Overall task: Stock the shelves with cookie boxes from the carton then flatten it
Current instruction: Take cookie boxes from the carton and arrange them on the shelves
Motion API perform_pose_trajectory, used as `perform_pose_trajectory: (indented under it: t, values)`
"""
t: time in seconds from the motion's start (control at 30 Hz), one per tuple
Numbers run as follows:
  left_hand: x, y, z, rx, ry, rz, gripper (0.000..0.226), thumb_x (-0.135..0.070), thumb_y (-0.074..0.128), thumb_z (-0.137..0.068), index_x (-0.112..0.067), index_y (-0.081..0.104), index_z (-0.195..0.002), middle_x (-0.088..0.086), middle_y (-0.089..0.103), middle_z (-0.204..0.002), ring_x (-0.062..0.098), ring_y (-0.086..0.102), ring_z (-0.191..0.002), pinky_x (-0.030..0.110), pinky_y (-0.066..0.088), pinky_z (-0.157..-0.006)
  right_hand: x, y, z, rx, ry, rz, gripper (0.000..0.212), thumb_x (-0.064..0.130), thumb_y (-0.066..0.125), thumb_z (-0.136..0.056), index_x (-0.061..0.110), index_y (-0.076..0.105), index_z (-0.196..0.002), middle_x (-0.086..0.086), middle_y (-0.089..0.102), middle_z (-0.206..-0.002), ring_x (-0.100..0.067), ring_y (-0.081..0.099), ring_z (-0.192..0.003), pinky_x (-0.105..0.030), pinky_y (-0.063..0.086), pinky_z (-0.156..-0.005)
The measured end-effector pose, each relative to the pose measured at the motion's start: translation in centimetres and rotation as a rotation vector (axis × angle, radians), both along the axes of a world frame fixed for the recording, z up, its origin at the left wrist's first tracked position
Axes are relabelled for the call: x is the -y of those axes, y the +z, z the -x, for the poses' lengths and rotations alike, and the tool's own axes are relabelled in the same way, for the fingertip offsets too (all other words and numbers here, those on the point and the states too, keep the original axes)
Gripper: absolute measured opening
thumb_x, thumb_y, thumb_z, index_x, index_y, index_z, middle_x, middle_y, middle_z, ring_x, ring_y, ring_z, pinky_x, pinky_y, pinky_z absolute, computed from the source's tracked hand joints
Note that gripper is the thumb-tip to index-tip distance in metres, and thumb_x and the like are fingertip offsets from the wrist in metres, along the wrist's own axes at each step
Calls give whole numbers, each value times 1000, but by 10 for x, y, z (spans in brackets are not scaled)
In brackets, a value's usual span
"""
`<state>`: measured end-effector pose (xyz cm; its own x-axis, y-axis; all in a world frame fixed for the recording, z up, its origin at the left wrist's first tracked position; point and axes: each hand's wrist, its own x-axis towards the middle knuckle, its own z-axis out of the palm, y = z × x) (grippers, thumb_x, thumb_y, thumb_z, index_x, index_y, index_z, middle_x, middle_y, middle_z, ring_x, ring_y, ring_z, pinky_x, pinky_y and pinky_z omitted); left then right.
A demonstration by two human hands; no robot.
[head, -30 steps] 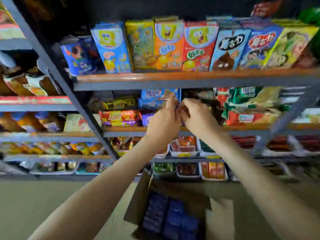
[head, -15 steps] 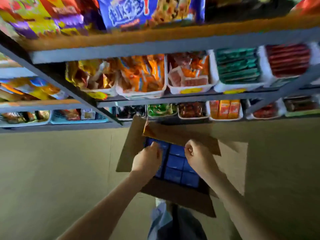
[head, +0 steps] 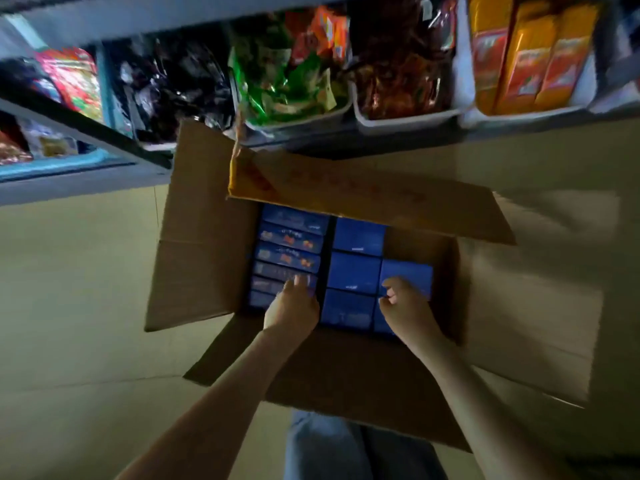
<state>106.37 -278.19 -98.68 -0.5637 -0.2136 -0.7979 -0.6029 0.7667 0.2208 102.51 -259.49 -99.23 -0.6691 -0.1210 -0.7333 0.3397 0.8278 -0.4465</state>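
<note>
Down inside the carton (head: 204,271), the left hand (head: 292,308) lies with its fingers stretched out and not closed round anything; its fingertips (head: 300,281) rest on the near end of the left stack (head: 289,237) of blue boxes. Just beside it, across a dark gap, the right hand (head: 407,308) has its fingers curled at the near edge of a box (head: 408,271) on the right side. Blur hides whether it has hold of that box or only touches it.

Blue boxes fill most of the carton: narrow printed faces packed in the left stack, plain blue tops (head: 356,233) to the right. At the far right corner one place shows bare cardboard. All four flaps stand open, and the far flap (head: 363,199) leans over the far row. The carton sits on a pale floor (head: 69,306), close against the foot of a grey shelf (head: 69,192).

On that shelf stand white bins (head: 405,119) with snacks: green bags (head: 277,88), dark brown packets, and orange packs (head: 530,57) farther right. At the bottom edge the person's legs (head: 329,445) show beneath the near flap.
</note>
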Motion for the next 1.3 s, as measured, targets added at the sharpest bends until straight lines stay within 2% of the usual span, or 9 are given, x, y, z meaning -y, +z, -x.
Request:
perform_pose_trajectory:
  t: [0.27,0.5,0.67,0.87,0.93,1.0,1.1,1.2,1.3]
  values:
    - [56,-66,-42,166,-59,188,53,-30,43,-96,-13,25,-144,12,43,-140,30,44,-127,44,33,-104,55,-63,-15,19,192,62,39,15,48,-98,8,40,-136,-11,47,-129,-22,51,-108,-21,37,-73]
    - [75,-86,-71,260,-86,80,55,-37,40,-96,-21,25,-147,12,56,-129,30,53,-118,36,40,-98,104,-81,-38,65,311,65,45,15,52,-96,12,36,-138,-8,42,-137,-24,43,-125,-30,40,-92]
    - [67,-95,-77,336,-125,-43,44,-30,38,-96,-15,40,-138,11,48,-139,29,48,-123,36,41,-99,118,-94,-45,-16,399,73,50,10,54,-94,11,34,-140,-10,41,-136,-28,48,-120,-25,38,-84]
    - [51,-75,-40,-61,62,14,40,-24,34,-99,-17,34,-138,12,60,-116,31,61,-98,38,47,-70,129,-93,-25,-183,343,135,41,14,53,-95,10,41,-134,-12,46,-132,-28,50,-117,-34,46,-85]
    - [48,-62,-31,-261,161,11,39,-23,38,-98,-17,33,-136,11,58,-117,30,61,-96,41,50,-69,131,-87,-17,-255,281,155,37,18,52,-97,9,44,-131,-11,48,-129,-22,54,-109,-27,45,-78]
    - [47,-48,-23,-417,210,-6,47,-19,42,-97,-18,28,-141,10,52,-128,28,57,-106,43,51,-74,132,-76,-10,-281,181,160,41,22,50,-98,11,41,-136,-7,47,-134,-9,52,-100,-7,38,-71]
    - [49,-33,-9,-529,176,-22,60,-16,42,-97,-18,15,-150,8,37,-145,25,45,-124,38,48,-89,134,-55,-3,-385,40,223,47,17,52,-96,8,37,-140,-8,45,-135,-15,45,-119,6,31,-78]
    - [61,-23,8,-606,114,-22,67,-9,43,-94,-18,9,-152,4,14,-158,22,23,-141,34,33,-107,135,-36,5,-575,21,261,55,7,55,-92,5,33,-142,-10,42,-138,-20,37,-129,-14,30,-102]
    - [78,-18,26,-708,70,-12,77,-5,48,-88,-20,7,-152,3,5,-160,23,17,-143,37,29,-112,136,-27,23,-700,56,241,65,3,56,-87,4,28,-146,-11,36,-146,-23,30,-135,-20,20,-109]
